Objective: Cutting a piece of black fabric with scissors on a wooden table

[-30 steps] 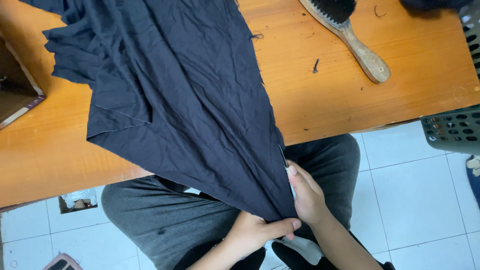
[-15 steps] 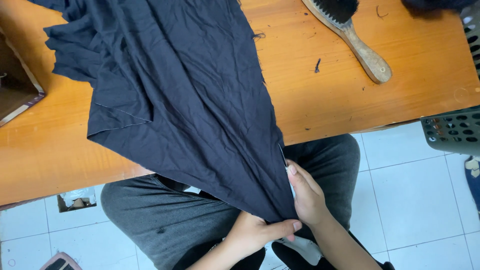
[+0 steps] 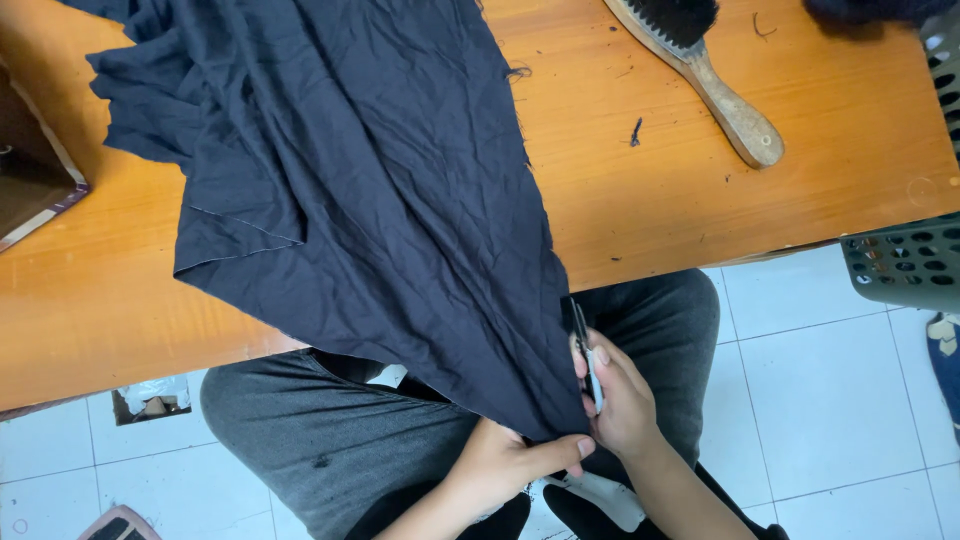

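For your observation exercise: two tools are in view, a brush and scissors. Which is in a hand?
The scissors, in the right hand at the dark cloth's edge. The wooden brush lies untouched on the table.

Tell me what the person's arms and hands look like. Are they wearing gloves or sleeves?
No gloves and no sleeves show. The left hand and right hand are bare, and both forearms are bare as far as the picture's bottom edge. No rings, watch or bracelets are visible. The fingernails look short and plain.

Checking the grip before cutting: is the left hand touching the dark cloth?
Touching. The head view shows the left hand pinching the lower corner of the dark cloth, thumb lying across its edge.
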